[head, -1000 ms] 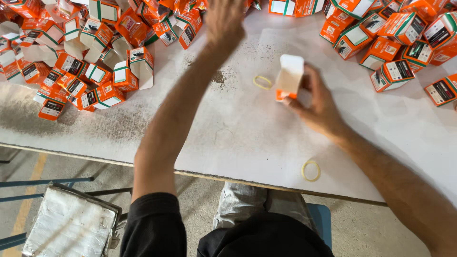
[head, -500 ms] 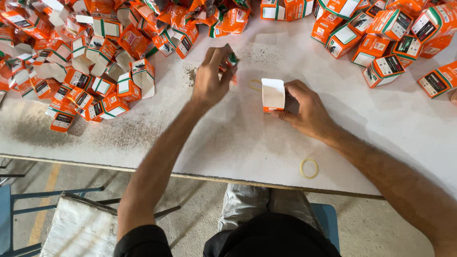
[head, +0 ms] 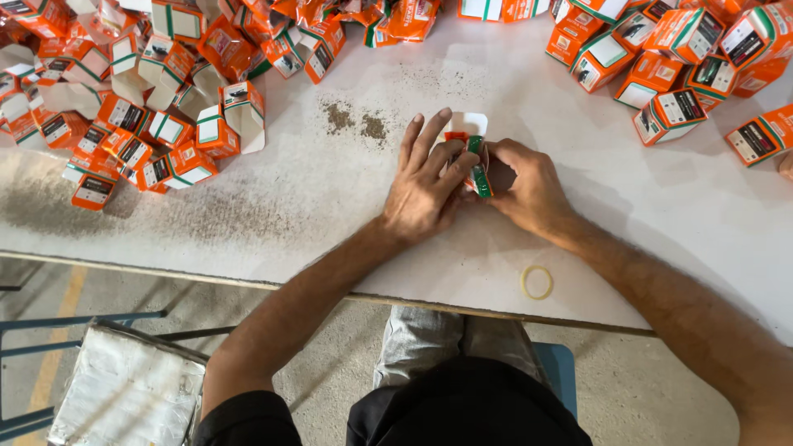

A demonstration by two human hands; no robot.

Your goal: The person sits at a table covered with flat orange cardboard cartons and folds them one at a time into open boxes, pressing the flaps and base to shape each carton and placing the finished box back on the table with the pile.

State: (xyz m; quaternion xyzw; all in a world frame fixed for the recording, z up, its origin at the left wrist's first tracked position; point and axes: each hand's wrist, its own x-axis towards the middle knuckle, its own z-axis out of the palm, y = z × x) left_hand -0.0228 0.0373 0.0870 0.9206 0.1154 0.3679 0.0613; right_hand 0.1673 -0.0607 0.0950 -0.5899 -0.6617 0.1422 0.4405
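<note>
**Folding a small carton between both hands: where it could slip**

Pressing down on a half-formed carton (head: 472, 157) near the middle of the white counter (head: 644, 239), both hands meet over it; the left hand (head: 423, 186) lies flat with its fingers (head: 435, 136) spread and extended across the carton's near side, while the right hand (head: 529, 188) curls its fingers around the far side, thumb tucked toward the green edge; neither hand is clenched shut, both are bearing on the same carton.

Risks, as a judgement: the thin card could crease or tear at a flap if the left palm presses too flat; the carton could skid on the counter, since loose dark grit (head: 355, 122) lies just beyond the fingertips and a dusty film covers the surface; a flap could spring back open if either thumb lets go early; an elbow swing could knock the heap of cartons on the left (head: 149, 107) or the cluster at upper right (head: 669, 58); the rubber band (head: 537, 282) near the counter's front edge could be brushed off.

The carton is small, orange with a green stripe and a white inner flap standing up behind the fingers; most of it is hidden under the hands, so its exact fold cannot be told.
</note>
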